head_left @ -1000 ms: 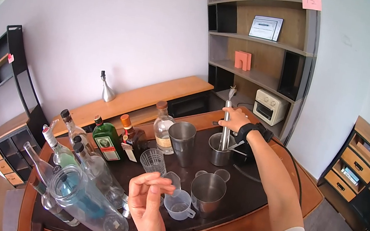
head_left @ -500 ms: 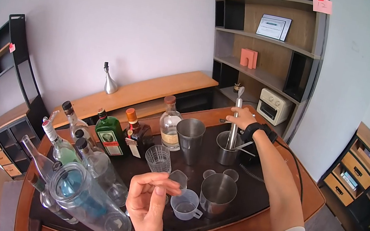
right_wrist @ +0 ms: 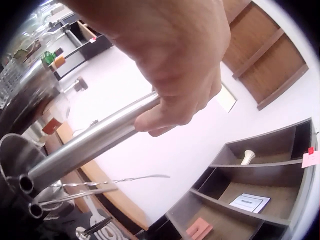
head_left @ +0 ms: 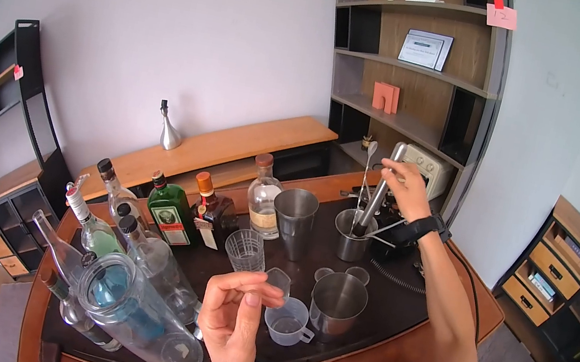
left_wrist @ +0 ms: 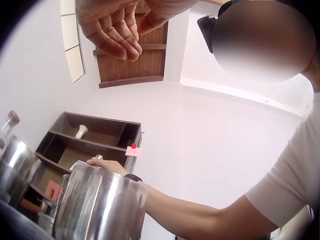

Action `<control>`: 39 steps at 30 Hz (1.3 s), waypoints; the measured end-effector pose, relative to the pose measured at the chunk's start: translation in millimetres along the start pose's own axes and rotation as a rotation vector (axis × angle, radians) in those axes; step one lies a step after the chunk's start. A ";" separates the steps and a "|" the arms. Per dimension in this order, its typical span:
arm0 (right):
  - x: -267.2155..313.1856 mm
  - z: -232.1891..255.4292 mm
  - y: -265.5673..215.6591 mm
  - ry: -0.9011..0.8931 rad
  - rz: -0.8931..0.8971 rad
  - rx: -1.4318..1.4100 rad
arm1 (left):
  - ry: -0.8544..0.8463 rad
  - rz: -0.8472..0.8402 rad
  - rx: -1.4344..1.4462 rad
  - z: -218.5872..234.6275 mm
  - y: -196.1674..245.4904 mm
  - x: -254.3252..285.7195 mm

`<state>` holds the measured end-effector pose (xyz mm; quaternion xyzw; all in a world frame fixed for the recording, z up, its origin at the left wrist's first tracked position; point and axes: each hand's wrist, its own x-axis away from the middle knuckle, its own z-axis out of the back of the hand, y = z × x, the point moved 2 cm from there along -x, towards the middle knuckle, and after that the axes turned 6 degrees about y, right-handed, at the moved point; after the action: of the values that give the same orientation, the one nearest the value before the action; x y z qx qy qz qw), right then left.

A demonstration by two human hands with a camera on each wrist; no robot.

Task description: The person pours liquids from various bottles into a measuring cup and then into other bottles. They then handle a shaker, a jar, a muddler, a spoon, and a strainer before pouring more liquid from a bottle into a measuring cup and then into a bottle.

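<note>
My right hand (head_left: 410,192) pinches the upper part of a steel muddler (head_left: 379,193), fingers and thumb around it in the right wrist view. The muddler leans to the right, and its dark lower end is at the mouth of a small metal cup (head_left: 350,251). A twisted bar spoon (head_left: 368,165) and thin metal straws (right_wrist: 75,195) also stand in that cup. My left hand (head_left: 234,322) hangs in the air with loosely bent fingers and holds nothing. In the head view it overlaps the area beside a clear plastic measuring cup (head_left: 289,323).
A tall metal shaker tin (head_left: 293,220), a wider metal tin (head_left: 338,306) and a cut-glass tumbler (head_left: 246,250) stand mid-table. Several bottles, including a green one (head_left: 172,211), and a large clear pitcher (head_left: 155,328) crowd the left. A coiled cord (head_left: 397,275) lies at the right.
My right hand has moved up and to the right, lifting the muddler. The muddler has gone from nearly upright to leaning away from the bar spoon. My left hand stays about where it was.
</note>
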<state>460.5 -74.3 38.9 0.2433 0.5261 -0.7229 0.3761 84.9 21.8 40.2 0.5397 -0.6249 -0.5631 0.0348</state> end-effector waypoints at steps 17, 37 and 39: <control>46.4 25.2 -85.6 0.214 -0.198 -0.970 | -0.185 0.001 -0.409 -9.1 -24.2 -4.0; 75.8 19.5 -126.8 0.192 -0.056 -1.117 | -0.088 -0.042 -0.330 -11.7 -31.8 2.2; 76.6 19.4 -127.8 0.264 -0.086 -1.166 | -0.100 -0.049 -0.324 -12.3 -31.1 3.2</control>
<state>313.3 -93.7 61.8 0.0632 0.8875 -0.2934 0.3496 111.4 18.0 19.8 0.5136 -0.5133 -0.6833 0.0765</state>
